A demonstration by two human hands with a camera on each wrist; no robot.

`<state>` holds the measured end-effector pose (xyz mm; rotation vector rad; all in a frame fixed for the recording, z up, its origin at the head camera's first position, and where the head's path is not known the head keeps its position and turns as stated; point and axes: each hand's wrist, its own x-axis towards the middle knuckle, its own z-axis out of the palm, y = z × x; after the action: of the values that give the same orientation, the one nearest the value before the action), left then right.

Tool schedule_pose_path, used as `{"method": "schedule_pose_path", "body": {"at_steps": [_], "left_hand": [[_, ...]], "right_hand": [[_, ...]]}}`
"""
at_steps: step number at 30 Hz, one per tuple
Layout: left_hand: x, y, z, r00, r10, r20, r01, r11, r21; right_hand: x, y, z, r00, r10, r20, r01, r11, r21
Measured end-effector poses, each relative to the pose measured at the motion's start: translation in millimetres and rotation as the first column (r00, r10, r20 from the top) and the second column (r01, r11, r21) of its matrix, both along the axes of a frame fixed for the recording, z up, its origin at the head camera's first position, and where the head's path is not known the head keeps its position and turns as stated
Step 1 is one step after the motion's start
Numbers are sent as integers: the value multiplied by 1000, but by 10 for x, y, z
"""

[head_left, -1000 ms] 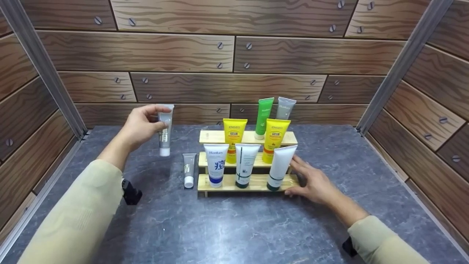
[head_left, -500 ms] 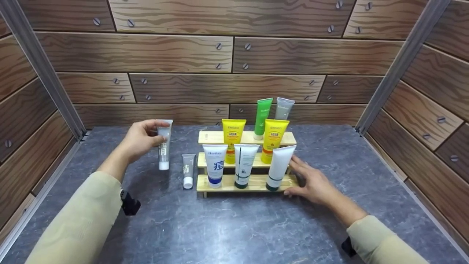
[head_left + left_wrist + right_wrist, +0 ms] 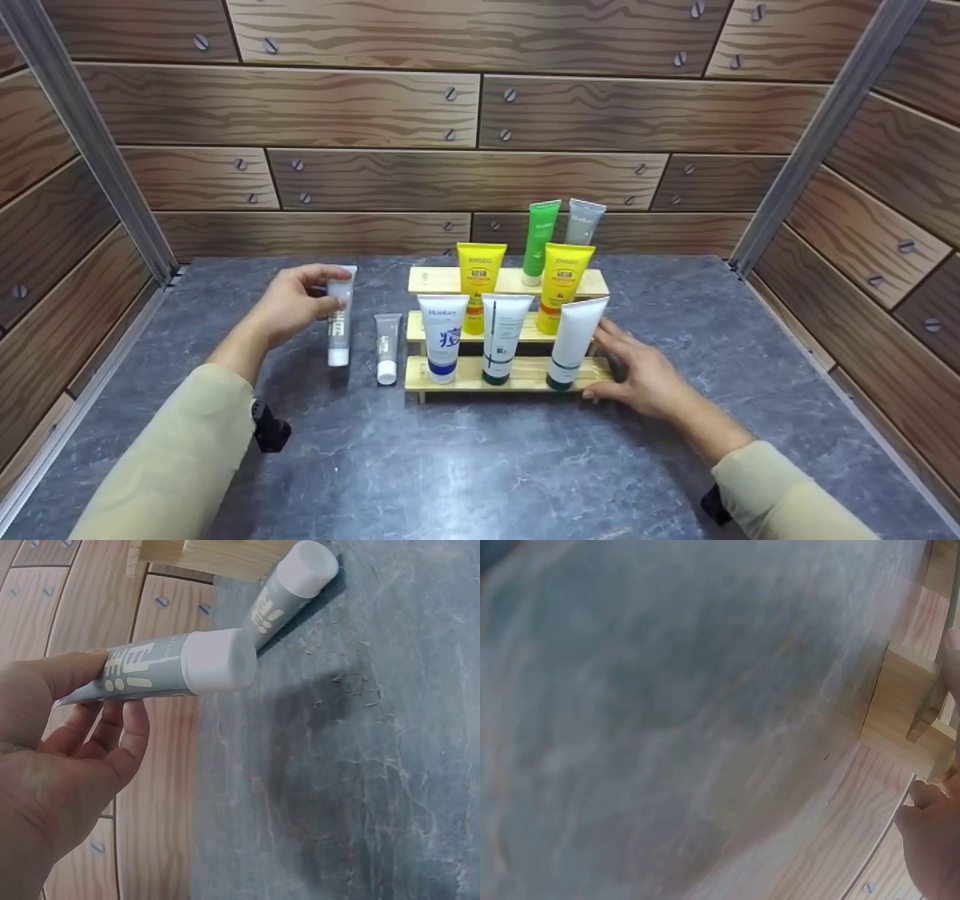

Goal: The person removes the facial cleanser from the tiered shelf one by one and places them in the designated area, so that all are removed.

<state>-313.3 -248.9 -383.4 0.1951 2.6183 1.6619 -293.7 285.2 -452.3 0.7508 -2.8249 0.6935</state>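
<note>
My left hand (image 3: 298, 306) pinches a grey tube (image 3: 146, 669) near its flat end, thumb on one side and fingers on the other. The tube hangs with its white cap down, close over the table. A second grey tube (image 3: 387, 349) lies to its right, white cap toward me. My right hand (image 3: 646, 375) holds the right end of a three-step wooden display stand (image 3: 457, 367), thumb at the front edge of the lowest step and fingers along the side. In the right wrist view, fingers (image 3: 922, 829) show beside the stand's wooden end (image 3: 904, 697).
The stand's front step carries a blue-capped white tube (image 3: 444, 337) and two dark-capped white tubes (image 3: 505, 337). Yellow tubes (image 3: 480, 274) stand behind, with a green tube (image 3: 540, 240) and a grey tube (image 3: 583, 221) at the back. Wood-patterned walls (image 3: 375, 109) enclose the marbled table (image 3: 465, 465).
My left hand has lowered the grey tube toward the table beside the lying one. My right hand stays at the stand's right end.
</note>
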Motion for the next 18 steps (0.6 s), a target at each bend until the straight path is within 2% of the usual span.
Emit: {"method": "schedule_pose_path", "body": {"at_steps": [5, 12, 18], "left_hand": [[-1, 16, -90, 1000, -9, 23, 8, 1000, 5], [-25, 46, -203, 1000, -13, 12, 14, 1000, -8], [-45, 77, -282, 1000, -19, 18, 19, 999, 32]], "right_hand": [[-5, -3, 7, 1000, -8, 19, 8, 1000, 5], [-3, -10, 8, 999, -10, 32, 10, 1000, 5], [6, -11, 5, 1000, 3, -5, -3, 1000, -4]]}}
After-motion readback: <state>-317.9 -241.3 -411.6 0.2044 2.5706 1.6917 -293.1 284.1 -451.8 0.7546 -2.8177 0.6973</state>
